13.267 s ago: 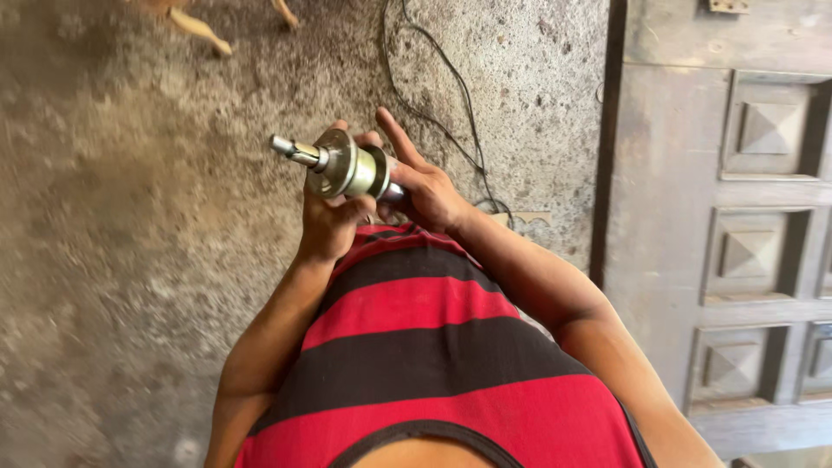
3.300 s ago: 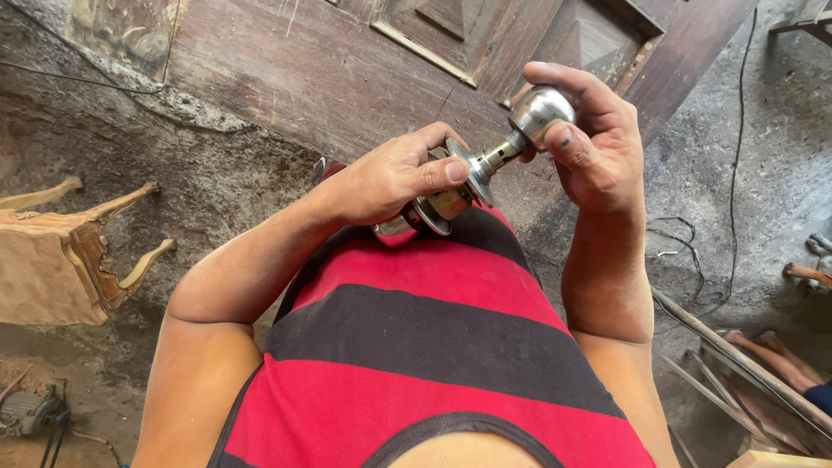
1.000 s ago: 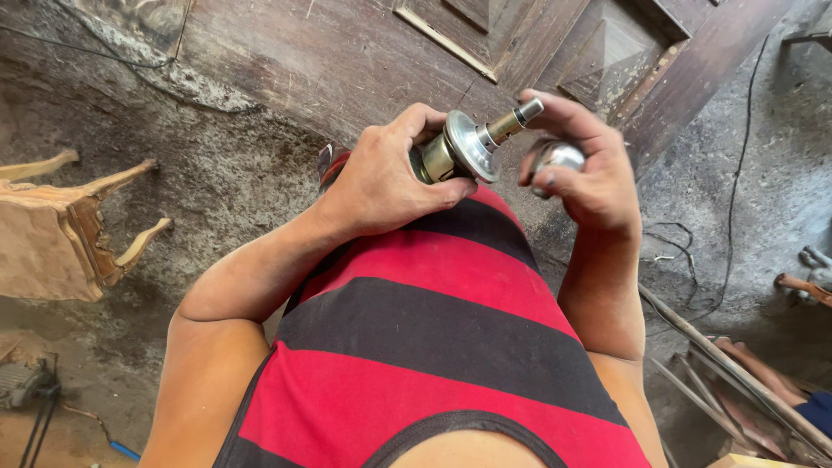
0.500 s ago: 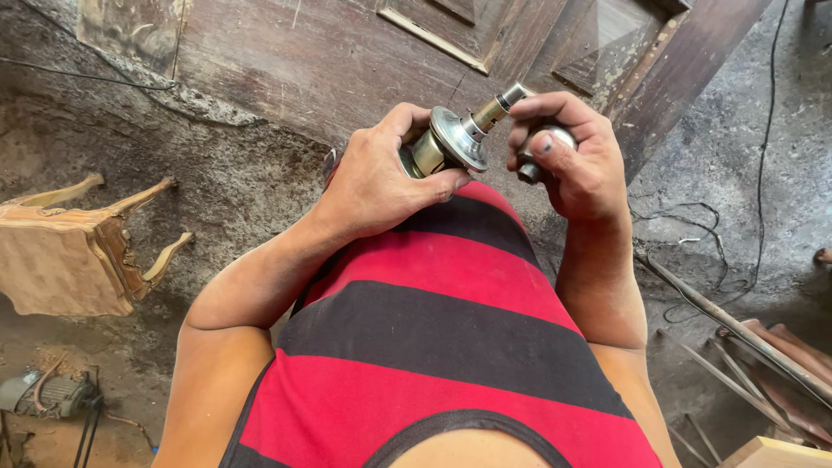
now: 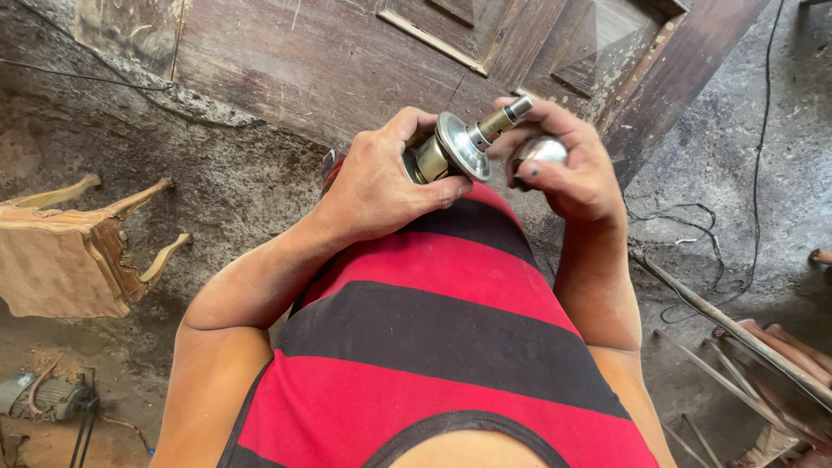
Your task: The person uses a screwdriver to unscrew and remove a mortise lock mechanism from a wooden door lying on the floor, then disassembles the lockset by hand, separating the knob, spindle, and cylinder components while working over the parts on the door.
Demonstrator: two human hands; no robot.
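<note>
Two hands up at chest height, before a wooden door [image 5: 329,69]; left hand [image 5: 377,186] wrapped tight round the lock body [image 5: 446,152], spindle jutting up and right; right hand [image 5: 563,169] curled loosely about a separate shiny round knob [image 5: 539,152], just beside the spindle tip. Likely trouble: knob slipping from that light fingertip hold, dropping to the rough concrete floor [image 5: 719,156]; or cocking on the spindle if offered askew.
</note>
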